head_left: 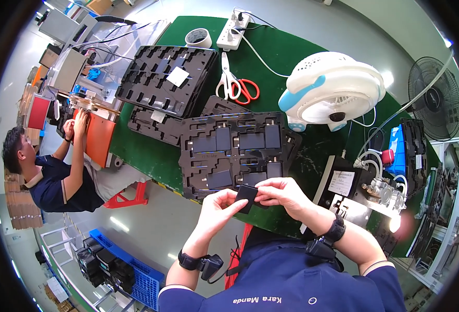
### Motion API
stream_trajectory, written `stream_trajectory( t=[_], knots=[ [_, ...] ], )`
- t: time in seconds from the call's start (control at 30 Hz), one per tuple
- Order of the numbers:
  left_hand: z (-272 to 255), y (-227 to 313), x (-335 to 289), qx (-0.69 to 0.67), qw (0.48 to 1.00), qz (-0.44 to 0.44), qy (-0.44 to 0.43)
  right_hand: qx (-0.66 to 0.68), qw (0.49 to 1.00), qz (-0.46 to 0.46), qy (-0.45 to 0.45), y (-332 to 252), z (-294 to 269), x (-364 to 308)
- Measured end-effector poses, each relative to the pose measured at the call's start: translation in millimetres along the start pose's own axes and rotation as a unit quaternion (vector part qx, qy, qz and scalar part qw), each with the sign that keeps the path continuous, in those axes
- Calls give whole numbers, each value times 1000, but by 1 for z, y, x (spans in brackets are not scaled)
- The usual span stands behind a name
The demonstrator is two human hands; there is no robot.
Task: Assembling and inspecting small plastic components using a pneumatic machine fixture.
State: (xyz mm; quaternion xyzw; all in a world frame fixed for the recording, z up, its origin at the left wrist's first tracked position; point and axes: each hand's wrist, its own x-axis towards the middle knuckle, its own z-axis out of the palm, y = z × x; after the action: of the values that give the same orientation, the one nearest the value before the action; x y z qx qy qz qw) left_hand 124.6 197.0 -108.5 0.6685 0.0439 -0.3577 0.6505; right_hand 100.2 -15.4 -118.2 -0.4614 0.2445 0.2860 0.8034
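Note:
A small black power adapter [247, 196], a flat rectangular block, is held up just past the table's near edge, between both hands. My left hand [216, 212] pinches its left side between thumb and fingers. From the other side, the fingertips of my right hand [287, 196] close on its upper right edge. Right beyond the hands lies a black moulded tray [187, 179], turned slightly, with several black adapters [250, 140] in its pockets. Metal prongs show on some of those. My fingers hide part of the held adapter's edges.
Stacked black trays [156, 78], scissors [228, 78], a tape roll [198, 37] and a power strip [233, 32] occupy the far side. A white fan [333, 91] and a fixture with tubing [383, 192] stand right. Another person [58, 177] works at the left.

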Motion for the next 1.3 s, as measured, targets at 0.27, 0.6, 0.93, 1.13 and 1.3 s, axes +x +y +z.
stream_trajectory(
  t=[0.27,0.6,0.93,1.13,1.3],
  knots=[
    [4,5,1,-8,1000,-3,-5,-25,999,-43,7,6,1,-1],
    [3,-7,0,0,1000,20,23,-7,1000,15,-9,0,-6,0],
    [7,-4,2,14,999,11,30,0,1000,-20,0,-2,-9,1],
    [8,-1,3,-52,999,0,-13,-18,999,6,-31,-3,-10,-2],
    [7,0,3,-52,998,-19,-21,-10,1000,-22,-14,0,-7,-3]
  ],
)
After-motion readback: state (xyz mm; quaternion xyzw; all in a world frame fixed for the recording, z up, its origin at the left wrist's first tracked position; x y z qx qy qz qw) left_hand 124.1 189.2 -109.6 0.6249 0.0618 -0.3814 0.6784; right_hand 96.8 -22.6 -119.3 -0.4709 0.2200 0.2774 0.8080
